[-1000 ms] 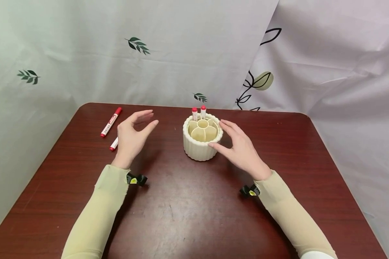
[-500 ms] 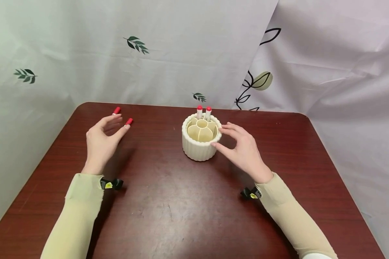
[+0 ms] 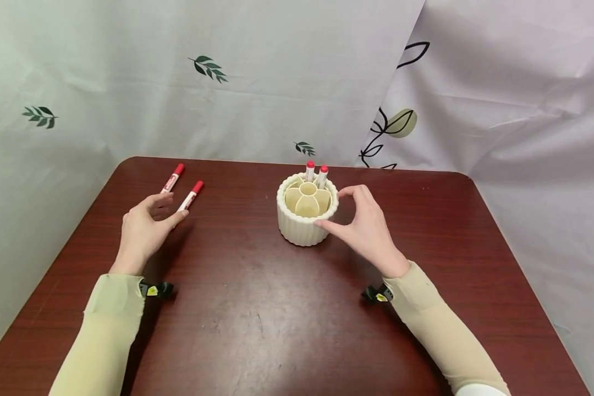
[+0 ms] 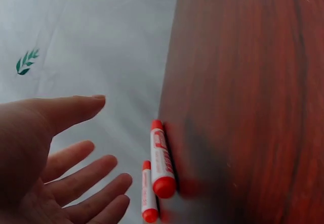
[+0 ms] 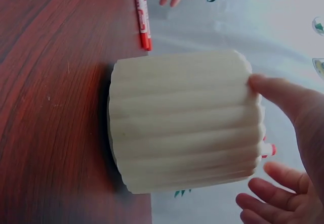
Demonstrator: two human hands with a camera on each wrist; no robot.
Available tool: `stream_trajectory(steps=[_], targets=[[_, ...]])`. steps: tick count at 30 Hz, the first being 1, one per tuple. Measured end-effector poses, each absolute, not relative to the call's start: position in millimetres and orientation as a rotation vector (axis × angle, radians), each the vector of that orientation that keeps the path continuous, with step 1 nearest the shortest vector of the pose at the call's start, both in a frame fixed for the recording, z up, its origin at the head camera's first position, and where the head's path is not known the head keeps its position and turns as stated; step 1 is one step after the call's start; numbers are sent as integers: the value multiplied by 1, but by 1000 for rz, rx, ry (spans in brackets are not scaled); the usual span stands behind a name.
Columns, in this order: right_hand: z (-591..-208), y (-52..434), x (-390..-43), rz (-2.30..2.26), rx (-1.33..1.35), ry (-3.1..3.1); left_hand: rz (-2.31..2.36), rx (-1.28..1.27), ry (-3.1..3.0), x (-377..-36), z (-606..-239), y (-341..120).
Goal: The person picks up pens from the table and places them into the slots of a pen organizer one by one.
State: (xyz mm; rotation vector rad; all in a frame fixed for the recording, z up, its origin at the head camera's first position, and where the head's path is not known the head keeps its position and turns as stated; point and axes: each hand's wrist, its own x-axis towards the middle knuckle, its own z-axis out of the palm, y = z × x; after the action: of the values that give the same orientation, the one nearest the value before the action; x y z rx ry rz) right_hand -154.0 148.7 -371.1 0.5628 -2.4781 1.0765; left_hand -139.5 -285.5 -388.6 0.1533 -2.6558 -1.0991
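A cream fluted pen holder [image 3: 301,231] with petal-shaped compartments stands on the table. Two red-capped white markers, a left one [image 3: 310,171] and a right one [image 3: 323,177], stand upright at its back. My right hand [image 3: 368,231] holds the rim, thumb at the front and index finger at the right side; the right wrist view shows the thumb [image 5: 276,90] on the rim. At the left, my left hand [image 3: 146,228] hovers with spread fingers near two lying markers, a nearer one [image 3: 191,196] and a farther one [image 3: 172,179]. The left wrist view shows its palm holding nothing.
The dark red wooden table [image 3: 257,319] has rounded far corners. Behind and beside it hangs a pale cloth [image 3: 277,82] printed with leaves. Each wrist wears a small black camera, the left camera [image 3: 157,290] and the right camera [image 3: 376,294].
My left hand has moved left and down to the lying markers. The pen holder has turned under my right hand, so its two upright markers have shifted rightward.
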Motion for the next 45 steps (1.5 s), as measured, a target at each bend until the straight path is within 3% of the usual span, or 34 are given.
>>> stream_trajectory(steps=[20, 45], targets=[[-374, 142, -175, 1286, 531, -2706, -1014, 157, -2866, -144, -404, -300], [-372, 142, -175, 1291, 535, -2711, -884, 205, -2897, -151, -411, -300]])
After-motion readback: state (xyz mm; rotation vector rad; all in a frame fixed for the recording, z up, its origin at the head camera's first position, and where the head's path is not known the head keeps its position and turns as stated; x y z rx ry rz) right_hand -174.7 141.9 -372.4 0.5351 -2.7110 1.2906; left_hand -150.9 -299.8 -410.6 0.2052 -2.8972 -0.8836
